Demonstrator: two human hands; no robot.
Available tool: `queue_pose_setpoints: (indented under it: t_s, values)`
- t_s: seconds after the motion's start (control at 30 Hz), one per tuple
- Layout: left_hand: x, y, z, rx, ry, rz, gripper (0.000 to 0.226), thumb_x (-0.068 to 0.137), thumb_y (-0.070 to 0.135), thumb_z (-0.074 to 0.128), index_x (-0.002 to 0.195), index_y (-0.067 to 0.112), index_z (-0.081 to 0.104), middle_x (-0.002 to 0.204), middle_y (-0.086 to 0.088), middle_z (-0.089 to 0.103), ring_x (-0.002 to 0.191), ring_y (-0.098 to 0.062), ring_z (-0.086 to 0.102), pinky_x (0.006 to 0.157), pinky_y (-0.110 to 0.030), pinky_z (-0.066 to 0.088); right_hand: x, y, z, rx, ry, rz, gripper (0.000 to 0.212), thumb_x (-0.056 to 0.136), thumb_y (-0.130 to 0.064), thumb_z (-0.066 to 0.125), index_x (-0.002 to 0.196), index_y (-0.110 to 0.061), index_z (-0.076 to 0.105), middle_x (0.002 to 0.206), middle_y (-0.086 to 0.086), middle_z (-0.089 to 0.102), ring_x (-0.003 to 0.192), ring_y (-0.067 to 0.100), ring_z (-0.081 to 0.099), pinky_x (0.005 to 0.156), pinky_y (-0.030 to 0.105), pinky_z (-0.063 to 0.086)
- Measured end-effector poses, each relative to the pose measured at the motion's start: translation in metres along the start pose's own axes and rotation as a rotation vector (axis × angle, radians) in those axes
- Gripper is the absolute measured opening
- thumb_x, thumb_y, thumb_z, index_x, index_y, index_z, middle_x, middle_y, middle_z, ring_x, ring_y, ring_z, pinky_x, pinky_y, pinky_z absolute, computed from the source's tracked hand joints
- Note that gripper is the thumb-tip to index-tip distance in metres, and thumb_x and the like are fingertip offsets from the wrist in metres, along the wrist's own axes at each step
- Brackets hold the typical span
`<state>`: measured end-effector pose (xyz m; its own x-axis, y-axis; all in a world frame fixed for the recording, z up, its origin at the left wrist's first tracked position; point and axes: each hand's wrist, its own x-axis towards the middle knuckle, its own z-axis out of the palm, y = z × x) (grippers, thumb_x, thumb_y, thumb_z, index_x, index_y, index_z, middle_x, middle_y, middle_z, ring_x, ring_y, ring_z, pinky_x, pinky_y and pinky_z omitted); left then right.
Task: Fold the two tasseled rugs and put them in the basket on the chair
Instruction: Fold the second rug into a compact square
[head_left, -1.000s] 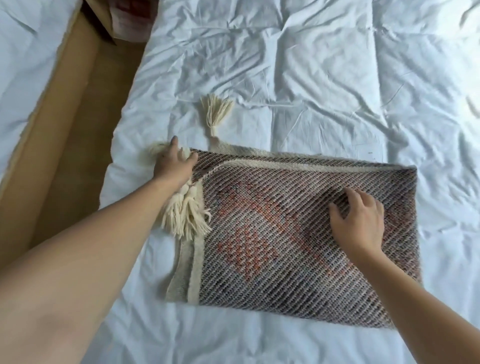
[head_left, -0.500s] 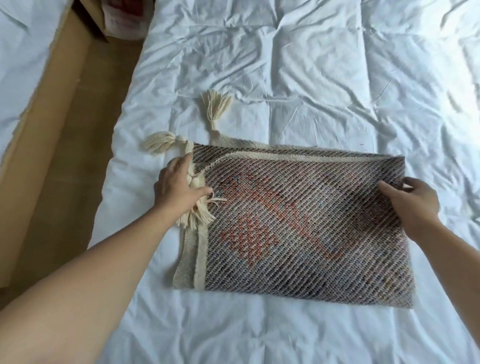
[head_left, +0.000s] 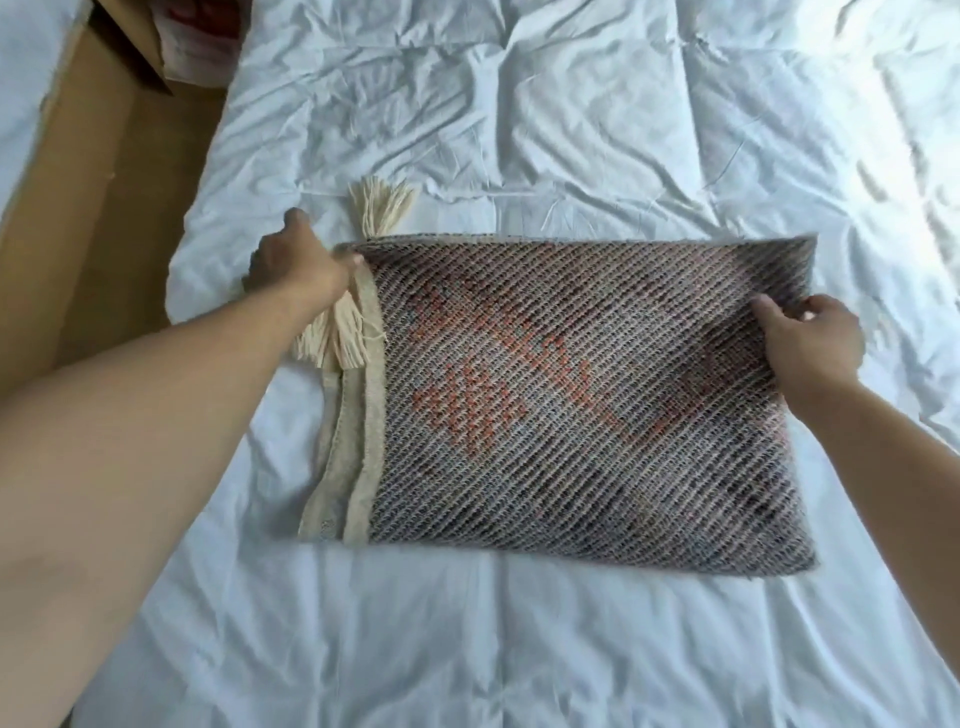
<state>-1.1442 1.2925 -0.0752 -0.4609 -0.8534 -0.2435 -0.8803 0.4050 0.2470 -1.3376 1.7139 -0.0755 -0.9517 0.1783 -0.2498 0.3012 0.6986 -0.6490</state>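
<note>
Gripping folded rug (head_left: 597, 395) far corners: left hand (head_left: 296, 262), right hand (head_left: 810, 343).

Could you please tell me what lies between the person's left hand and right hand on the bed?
In the head view, the folded rug spans the stretch from the left hand to the right hand; both grip its edges.

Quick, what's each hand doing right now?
Left hand: grips the folded rug at its far left corner.
Right hand: grips the rug's right edge.
</note>
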Motion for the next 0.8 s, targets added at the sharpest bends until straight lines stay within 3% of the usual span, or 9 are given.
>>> queue_pose_setpoints:
  t_s: [0.1,0.2,0.3,0.37,0.47,0.53,0.6,0.67,0.8]
  values:
    - [-0.030,-0.024,0.014,-0.144,-0.007,-0.102,0.091,0.074,0.057,0.080,0.143,0.017,0.037,0.138,-0.020,0.055,0.129,-0.043,0.050,0.100,-0.051,0.046,-0.033,0.025,-0.006,-0.090,-0.192,0.102,0.048,0.086,-0.052,0.075,0.115,-0.018,0.058,0.103,0.007,0.061,0.085,0.025,0.063,0.078,0.035,0.055]
    - [-0.101,-0.056,0.037,-0.287,0.029,-0.136,0.086,0.076,0.051,0.081,0.144,0.016,0.042,0.140,-0.022,0.051,0.130,-0.042,0.047,0.105,-0.050,0.041,-0.076,0.074,-0.019,-0.119,-0.191,0.090,0.049,0.087,-0.052,0.073,0.116,-0.014,0.062,0.103,0.006,0.065,0.100,0.031,0.064,0.094,0.046,0.054]
    - [-0.171,-0.083,0.060,-0.281,-0.022,-0.114,0.075,0.079,0.050,0.080,0.136,0.011,0.051,0.135,-0.020,0.055,0.128,-0.039,0.049,0.106,-0.047,0.041,-0.116,0.113,-0.038,0.013,-0.180,0.106,0.042,0.083,-0.050,0.077,0.101,-0.014,0.065,0.091,0.004,0.068,0.094,0.028,0.066,0.087,0.045,0.056]
    - [-0.200,-0.101,0.068,-0.344,-0.179,-0.186,0.068,0.074,0.057,0.081,0.123,0.015,0.061,0.119,-0.009,0.066,0.113,-0.032,0.061,0.096,-0.043,0.050,-0.135,0.128,-0.056,0.194,-0.265,0.184,0.050,0.070,-0.050,0.083,0.094,-0.010,0.066,0.087,0.005,0.068,0.087,0.024,0.065,0.076,0.038,0.054]
    - [-0.220,-0.111,0.065,-0.616,-0.315,-0.389,0.073,0.058,0.066,0.082,0.109,0.017,0.069,0.092,0.004,0.072,0.083,-0.019,0.068,0.067,-0.031,0.052,-0.138,0.148,-0.077,0.363,-0.494,0.377,0.072,0.051,-0.055,0.090,0.104,-0.011,0.071,0.102,0.009,0.072,0.099,0.026,0.066,0.085,0.042,0.055]
    - [-0.227,-0.115,0.060,-0.740,-0.346,-0.410,0.062,0.061,0.054,0.088,0.105,0.013,0.072,0.085,0.004,0.073,0.071,-0.014,0.064,0.058,-0.025,0.047,-0.142,0.155,-0.086,0.395,-0.597,0.435,0.091,0.032,-0.061,0.097,0.106,-0.014,0.071,0.098,0.008,0.070,0.096,0.025,0.066,0.091,0.047,0.055]
    - [-0.235,-0.115,0.051,-0.811,-0.400,-0.370,0.038,0.073,0.027,0.091,0.103,0.013,0.073,0.090,0.002,0.076,0.070,-0.006,0.067,0.057,-0.017,0.048,-0.143,0.158,-0.090,0.410,-0.623,0.439,0.094,0.025,-0.061,0.098,0.102,-0.015,0.072,0.093,0.008,0.071,0.093,0.026,0.067,0.094,0.048,0.055]
    - [-0.241,-0.117,0.046,-0.847,-0.439,-0.336,0.032,0.073,0.013,0.090,0.101,0.014,0.074,0.091,0.004,0.078,0.073,-0.001,0.069,0.063,-0.014,0.048,-0.148,0.149,-0.095,0.444,-0.626,0.421,0.079,0.037,-0.055,0.097,0.100,-0.016,0.072,0.092,0.008,0.072,0.093,0.026,0.068,0.094,0.049,0.055]
    - [-0.245,-0.122,0.034,-0.923,-0.454,-0.395,0.023,0.080,0.016,0.084,0.102,0.017,0.075,0.089,0.008,0.078,0.079,-0.006,0.069,0.069,-0.021,0.045,-0.152,0.142,-0.102,0.576,-0.504,0.443,0.033,0.089,-0.025,0.073,0.114,-0.004,0.068,0.099,0.012,0.072,0.097,0.029,0.068,0.093,0.048,0.055]
